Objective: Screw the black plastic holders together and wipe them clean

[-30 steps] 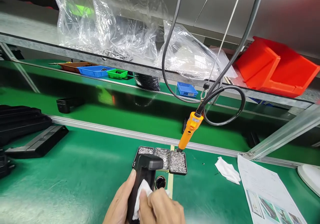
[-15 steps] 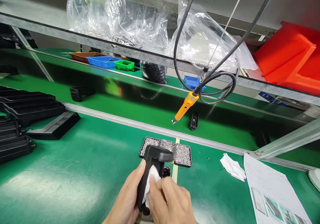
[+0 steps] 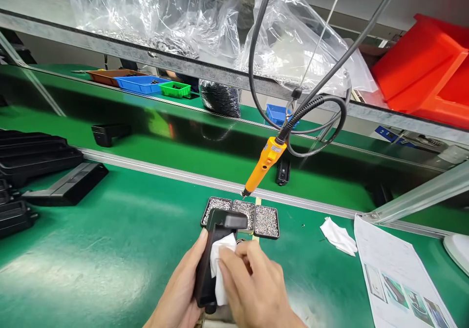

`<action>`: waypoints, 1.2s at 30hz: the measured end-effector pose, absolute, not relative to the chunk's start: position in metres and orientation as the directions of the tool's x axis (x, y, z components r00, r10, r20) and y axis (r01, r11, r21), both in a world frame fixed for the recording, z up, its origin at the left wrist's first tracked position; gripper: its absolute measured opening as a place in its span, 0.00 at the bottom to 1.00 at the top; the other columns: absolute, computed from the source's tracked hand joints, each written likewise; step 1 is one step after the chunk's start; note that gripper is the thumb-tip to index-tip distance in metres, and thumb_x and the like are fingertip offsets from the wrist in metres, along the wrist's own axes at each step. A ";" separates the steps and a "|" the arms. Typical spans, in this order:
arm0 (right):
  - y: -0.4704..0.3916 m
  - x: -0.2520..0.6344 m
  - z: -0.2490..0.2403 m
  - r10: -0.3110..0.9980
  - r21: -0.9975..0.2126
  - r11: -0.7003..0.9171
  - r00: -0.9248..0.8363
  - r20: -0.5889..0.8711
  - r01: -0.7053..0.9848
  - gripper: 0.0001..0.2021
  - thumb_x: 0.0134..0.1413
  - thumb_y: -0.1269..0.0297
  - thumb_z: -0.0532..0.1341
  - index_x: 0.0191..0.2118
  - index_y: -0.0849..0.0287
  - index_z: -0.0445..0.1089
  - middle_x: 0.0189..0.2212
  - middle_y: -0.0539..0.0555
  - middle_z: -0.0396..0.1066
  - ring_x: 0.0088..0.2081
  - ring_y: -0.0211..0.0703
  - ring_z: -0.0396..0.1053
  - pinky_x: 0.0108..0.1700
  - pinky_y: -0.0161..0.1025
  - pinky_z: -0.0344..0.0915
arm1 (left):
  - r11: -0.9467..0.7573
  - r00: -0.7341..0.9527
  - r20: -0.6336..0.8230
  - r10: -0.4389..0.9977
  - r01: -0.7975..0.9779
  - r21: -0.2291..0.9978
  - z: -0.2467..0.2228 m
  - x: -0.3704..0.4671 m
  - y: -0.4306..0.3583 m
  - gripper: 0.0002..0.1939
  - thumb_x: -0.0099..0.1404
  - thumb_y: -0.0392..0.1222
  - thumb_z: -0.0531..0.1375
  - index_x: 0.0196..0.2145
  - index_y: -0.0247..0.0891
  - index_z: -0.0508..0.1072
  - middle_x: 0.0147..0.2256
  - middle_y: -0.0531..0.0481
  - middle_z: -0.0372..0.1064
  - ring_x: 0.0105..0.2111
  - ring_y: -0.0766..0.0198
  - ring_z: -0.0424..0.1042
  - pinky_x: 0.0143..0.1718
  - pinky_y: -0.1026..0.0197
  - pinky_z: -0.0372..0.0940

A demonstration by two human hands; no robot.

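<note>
My left hand [image 3: 185, 279] is wrapped round the left side of a black plastic housing [image 3: 202, 279], held upright and tilted a little over the bench. My right hand [image 3: 256, 279] pinches a white cloth [image 3: 221, 284] and presses it against the recessed inner face of the housing. Part of that recess is hidden behind the cloth and fingers. Just beyond the housing's top end sit small black trays of metal screws or similar parts [image 3: 266, 220]. A yellow electric screwdriver [image 3: 264, 167] hangs from a cable above them, its tip pointing down.
Black housings [image 3: 66, 184] are stacked at the left. On the right lie another white cloth [image 3: 339, 236] and a printed sheet [image 3: 399, 274]. A shelf [image 3: 220, 67] carries clear plastic bags [image 3: 183, 20] and a red bin [image 3: 425, 69]. Blue [image 3: 141, 84] and green [image 3: 176, 89] trays stand beyond the partition.
My right hand has slid the cloth along the housing, and more of the cloth now shows. The screwdriver has swung down and left, nearer the trays. The view has shifted slightly.
</note>
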State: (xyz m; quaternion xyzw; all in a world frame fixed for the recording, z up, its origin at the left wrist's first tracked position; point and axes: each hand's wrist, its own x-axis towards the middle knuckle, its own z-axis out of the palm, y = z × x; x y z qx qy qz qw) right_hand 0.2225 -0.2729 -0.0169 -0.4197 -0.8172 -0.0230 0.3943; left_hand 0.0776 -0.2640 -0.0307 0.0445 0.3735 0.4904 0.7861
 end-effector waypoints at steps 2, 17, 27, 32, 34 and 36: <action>-0.279 0.218 -0.025 0.700 -0.215 0.578 -0.344 0.625 0.787 0.11 0.69 0.71 0.55 0.53 0.55 0.68 0.29 0.50 0.66 0.22 0.35 0.63 0.19 0.31 0.58 | 0.509 0.218 -0.552 0.805 -0.732 0.454 -0.032 0.077 -0.265 0.28 0.64 0.58 0.68 0.54 0.35 0.77 0.40 0.44 0.80 0.40 0.52 0.78 0.37 0.60 0.73; -0.283 0.204 -0.039 0.712 -0.265 0.533 -0.257 0.653 0.803 0.08 0.70 0.69 0.52 0.41 0.55 0.66 0.23 0.47 0.64 0.18 0.37 0.64 0.14 0.37 0.50 | 0.481 0.155 -0.548 0.822 -0.705 0.521 -0.032 0.079 -0.264 0.26 0.60 0.58 0.70 0.46 0.33 0.81 0.33 0.45 0.80 0.34 0.52 0.79 0.32 0.60 0.73; -0.282 0.212 -0.034 0.689 -0.200 0.548 -0.303 0.659 0.812 0.11 0.69 0.71 0.55 0.52 0.54 0.68 0.24 0.48 0.61 0.19 0.35 0.61 0.15 0.31 0.54 | 0.456 0.132 -0.536 0.834 -0.712 0.534 -0.034 0.081 -0.266 0.23 0.60 0.57 0.70 0.43 0.34 0.81 0.28 0.50 0.77 0.25 0.61 0.74 0.26 0.64 0.69; -0.280 0.215 -0.035 0.675 -0.148 0.585 -0.378 0.633 0.797 0.14 0.68 0.71 0.54 0.56 0.59 0.67 0.28 0.51 0.65 0.22 0.36 0.65 0.19 0.31 0.61 | 0.438 0.135 -0.508 0.851 -0.718 0.542 -0.035 0.081 -0.268 0.23 0.61 0.57 0.70 0.45 0.35 0.80 0.33 0.49 0.79 0.29 0.61 0.76 0.28 0.65 0.69; -0.282 0.215 -0.038 0.698 -0.179 0.562 -0.347 0.627 0.808 0.13 0.68 0.71 0.54 0.54 0.58 0.68 0.25 0.49 0.63 0.20 0.36 0.63 0.18 0.31 0.59 | 0.440 0.134 -0.514 0.847 -0.719 0.538 -0.036 0.080 -0.267 0.22 0.62 0.57 0.69 0.43 0.35 0.80 0.34 0.49 0.79 0.31 0.61 0.76 0.30 0.65 0.70; -0.284 0.214 -0.040 0.704 -0.196 0.569 -0.351 0.617 0.798 0.10 0.68 0.70 0.56 0.51 0.55 0.70 0.23 0.47 0.61 0.19 0.36 0.61 0.17 0.31 0.57 | 0.458 0.148 -0.531 0.834 -0.723 0.518 -0.036 0.079 -0.265 0.23 0.63 0.57 0.69 0.44 0.35 0.80 0.35 0.48 0.79 0.34 0.59 0.77 0.33 0.64 0.71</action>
